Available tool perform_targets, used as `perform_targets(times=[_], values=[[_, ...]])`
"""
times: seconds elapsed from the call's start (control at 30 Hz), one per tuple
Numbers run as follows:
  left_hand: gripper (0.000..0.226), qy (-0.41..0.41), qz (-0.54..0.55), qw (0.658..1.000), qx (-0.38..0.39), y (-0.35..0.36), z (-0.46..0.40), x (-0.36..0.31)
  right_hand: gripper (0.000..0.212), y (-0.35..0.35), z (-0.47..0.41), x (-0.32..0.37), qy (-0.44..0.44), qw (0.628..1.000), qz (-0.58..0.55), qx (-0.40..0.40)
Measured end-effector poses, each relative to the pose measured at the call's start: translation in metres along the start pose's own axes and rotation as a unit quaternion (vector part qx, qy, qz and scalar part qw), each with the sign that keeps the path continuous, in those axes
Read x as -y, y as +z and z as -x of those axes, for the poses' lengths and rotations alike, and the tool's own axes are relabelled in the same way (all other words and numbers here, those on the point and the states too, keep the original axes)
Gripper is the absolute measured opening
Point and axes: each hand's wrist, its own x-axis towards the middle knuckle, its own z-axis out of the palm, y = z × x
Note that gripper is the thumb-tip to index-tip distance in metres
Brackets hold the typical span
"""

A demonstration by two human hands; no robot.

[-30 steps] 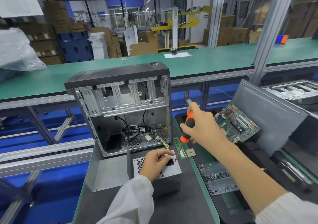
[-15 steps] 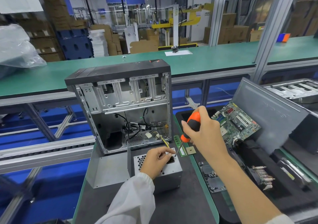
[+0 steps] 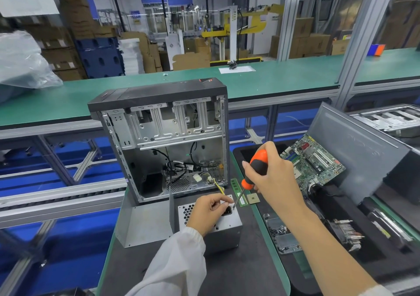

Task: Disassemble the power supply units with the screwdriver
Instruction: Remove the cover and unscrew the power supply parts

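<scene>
Behind dark work mat [image 3: 227, 273], green conveyor bench [image 3: 284, 77], stacked cardboard boxes [image 3: 77, 22].

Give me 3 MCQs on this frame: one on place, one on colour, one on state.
1. Where does the power supply unit sit?
A. inside the computer case
B. on the dark mat in front of the computer case
C. on the green conveyor

2. What colours is the screwdriver handle?
A. orange and black
B. blue and yellow
C. all grey

3. What is the right hand doing?
A. resting flat on the motherboard
B. hanging empty
C. gripping the screwdriver, tip down at the unit

Key: 1 B, the unit lies on the mat before the open computer case. 2 A, orange ends with a black band. 3 C, its fingers wrap the handle while the left hand steadies the unit.
</scene>
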Motion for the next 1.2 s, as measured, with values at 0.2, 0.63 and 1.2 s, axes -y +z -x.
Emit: perform_targets(times=[0.2,0.63,1.2], values=[[0.018,0.001,-0.001,1.000,0.006,0.000,0.000,0.001,0.034,0.001,0.001,0.000,-0.001,1.000,-0.001,0.009],[0.021,-0.003,0.001,1.000,0.010,0.001,0.000,0.003,0.053,-0.005,-0.021,0.030,-0.088,0.946,0.301,0.077],[0.018,-0.002,0.095,0.994,0.062,0.009,-0.006,-0.020,0.021,-0.023,-0.071,0.064,-0.132,0.833,0.252,0.475]])
